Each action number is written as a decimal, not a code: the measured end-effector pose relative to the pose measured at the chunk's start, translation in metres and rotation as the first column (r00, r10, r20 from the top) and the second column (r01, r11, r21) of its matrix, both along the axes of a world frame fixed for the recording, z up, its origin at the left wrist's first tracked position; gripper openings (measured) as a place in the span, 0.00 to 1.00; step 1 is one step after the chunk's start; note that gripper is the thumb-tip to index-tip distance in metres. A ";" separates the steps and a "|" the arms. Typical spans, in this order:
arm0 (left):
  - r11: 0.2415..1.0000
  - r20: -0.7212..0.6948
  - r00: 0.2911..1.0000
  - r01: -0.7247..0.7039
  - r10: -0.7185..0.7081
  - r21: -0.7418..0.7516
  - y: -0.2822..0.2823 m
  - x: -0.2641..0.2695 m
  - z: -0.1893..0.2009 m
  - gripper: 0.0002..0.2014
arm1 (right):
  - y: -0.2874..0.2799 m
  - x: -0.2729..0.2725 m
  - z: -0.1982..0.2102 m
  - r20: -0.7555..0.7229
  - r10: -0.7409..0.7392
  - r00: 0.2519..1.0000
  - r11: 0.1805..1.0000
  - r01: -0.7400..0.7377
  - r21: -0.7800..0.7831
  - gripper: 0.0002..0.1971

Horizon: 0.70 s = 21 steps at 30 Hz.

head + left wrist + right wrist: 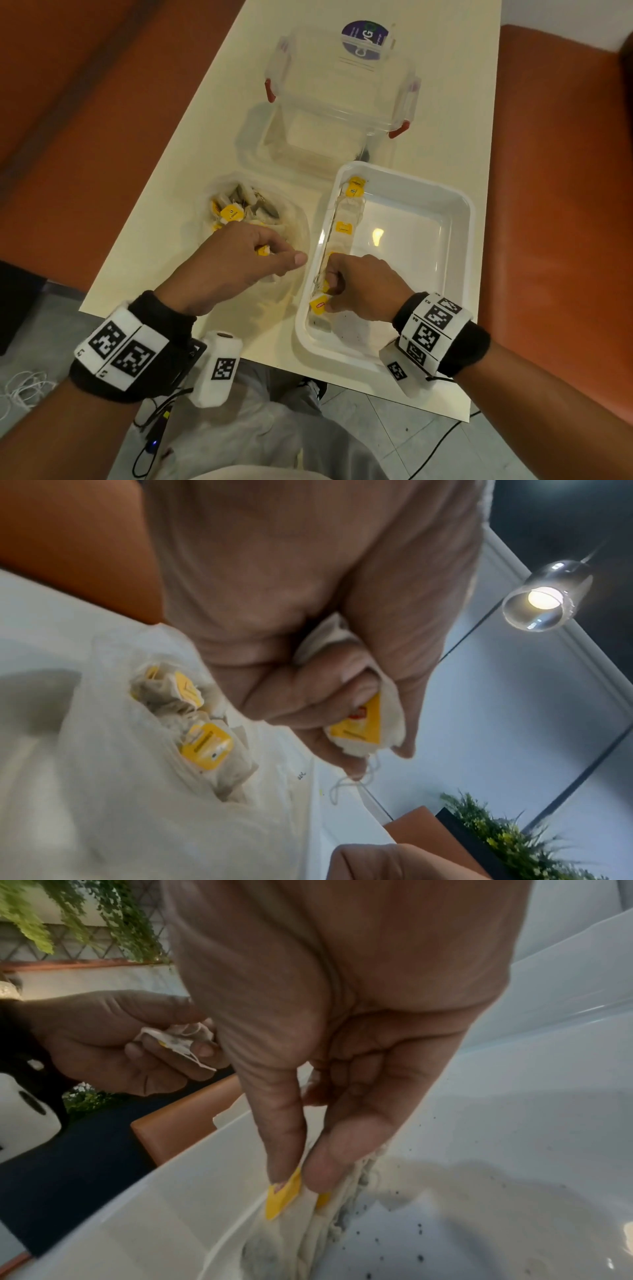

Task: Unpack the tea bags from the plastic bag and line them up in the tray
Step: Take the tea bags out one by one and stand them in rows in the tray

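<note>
From the head view, your left hand (236, 263) hovers over the crumpled clear plastic bag (253, 222) of yellow-tagged tea bags on the cream desk (191, 161), its grip curled around one tea bag. Your right hand (359, 284) is inside the white rectangular plastic tray (459, 219), at the near end of a row of tea bags (346, 219) lining its left wall. A clear lidded storage box (339, 89) stands behind. The left wrist view shows your fingers (308, 693) clamped on a tea bag with a yellow tag (363, 726), its string dangling. The right wrist view shows thumb and forefinger (281, 1123) pinching a yellow tag (282, 1194) against the tray wall.
</note>
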<state>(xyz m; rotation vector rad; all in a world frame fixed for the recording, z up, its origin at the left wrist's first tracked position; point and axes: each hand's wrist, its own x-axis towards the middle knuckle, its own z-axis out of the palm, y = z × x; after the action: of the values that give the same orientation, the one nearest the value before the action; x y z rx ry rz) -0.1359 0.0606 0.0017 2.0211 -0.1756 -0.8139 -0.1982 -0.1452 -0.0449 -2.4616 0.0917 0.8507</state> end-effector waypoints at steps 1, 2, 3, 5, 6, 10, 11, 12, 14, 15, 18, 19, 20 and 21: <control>0.998 -0.026 0.999 -0.041 0.040 -0.042 -0.002 0.000 0.001 0.13 | -0.001 -0.001 0.002 0.007 -0.024 1.000 0.999 0.024 0.024 0.17; 0.993 -0.057 0.995 -0.085 0.081 -0.080 -0.003 -0.001 0.002 0.14 | -0.003 -0.001 0.003 0.019 -0.046 0.999 0.998 0.045 0.047 0.17; 0.986 -0.089 0.989 -0.126 0.116 -0.113 -0.004 -0.001 0.002 0.14 | -0.005 -0.002 0.004 0.033 -0.063 0.997 0.996 0.060 0.062 0.16; 0.969 -0.143 0.976 -0.187 0.164 -0.162 -0.004 0.000 0.001 0.13 | -0.009 -0.003 0.006 0.054 -0.090 0.994 0.994 0.086 0.066 0.15; 0.960 -0.164 0.969 -0.212 0.183 -0.182 -0.003 0.001 0.000 0.12 | -0.011 -0.003 0.008 0.059 -0.105 0.993 0.993 0.101 0.063 0.14; 0.898 -0.294 0.916 -0.353 0.274 -0.264 -0.008 0.002 0.000 0.09 | -0.022 -0.007 0.022 0.106 -0.262 0.959 0.955 0.242 0.172 0.11; 0.872 -0.339 0.894 -0.395 0.293 -0.287 -0.011 0.001 0.001 0.08 | -0.024 -0.009 0.029 0.119 -0.336 0.934 0.922 0.300 0.244 0.11; 0.846 -0.379 0.873 -0.433 0.308 -0.310 -0.015 0.000 0.001 0.07 | -0.027 -0.011 0.037 0.121 -0.420 0.900 0.871 0.361 0.332 0.11; 0.798 -0.441 0.838 -0.490 0.320 -0.351 -0.027 -0.004 0.000 0.07 | -0.030 -0.014 0.052 0.076 -0.579 0.812 0.721 0.465 0.514 0.09; 0.779 -0.460 0.828 -0.507 0.321 -0.368 -0.035 -0.007 0.000 0.08 | -0.030 -0.016 0.059 0.031 -0.634 0.773 0.640 0.501 0.583 0.07; 0.743 -0.435 0.839 -0.513 0.327 -0.430 -0.058 -0.016 0.001 0.06 | -0.025 -0.023 0.072 -0.114 -0.685 0.719 0.480 0.564 0.672 0.07; 0.737 -0.407 0.852 -0.502 0.330 -0.452 -0.065 -0.019 0.001 0.06 | -0.022 -0.025 0.073 -0.151 -0.681 0.717 0.461 0.580 0.672 0.10; 0.736 -0.372 0.866 -0.486 0.334 -0.471 -0.071 -0.021 0.000 0.05 | -0.019 -0.026 0.073 -0.180 -0.677 0.714 0.451 0.595 0.665 0.12; 0.738 -0.337 0.879 -0.469 0.337 -0.485 -0.076 -0.022 0.000 0.05 | -0.017 -0.026 0.072 -0.201 -0.676 0.708 0.441 0.609 0.659 0.14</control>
<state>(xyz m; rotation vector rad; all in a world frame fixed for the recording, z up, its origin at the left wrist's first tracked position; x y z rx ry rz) -0.1582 -0.0151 0.0012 1.3250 0.1532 -0.6113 -0.2241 -0.1622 0.0270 -1.5179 0.5520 0.3081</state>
